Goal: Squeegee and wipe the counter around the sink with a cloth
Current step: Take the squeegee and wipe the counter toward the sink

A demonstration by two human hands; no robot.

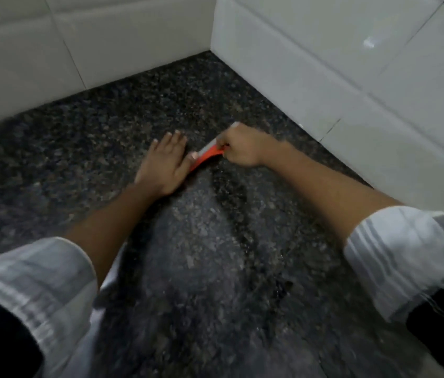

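Near corner of dark speckled granite counter (106, 137), below white wall tiles (324, 64): right hand (238, 148) clenched on orange squeegee (206, 156), blade edge down on counter. Left hand (165, 162) flat, fingers spread, touching squeegee's other end (picture blurred). Wet streak (231, 203) nearer camera.

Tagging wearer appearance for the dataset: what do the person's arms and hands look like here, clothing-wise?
Both hands are bare: left hand and right hand, no gloves, rings or watch visible. Forearms are uncovered. The left sleeve and right sleeve are pale grey-white cuffs rolled back near the elbows, with dark fabric behind each. Frame is motion-blurred.
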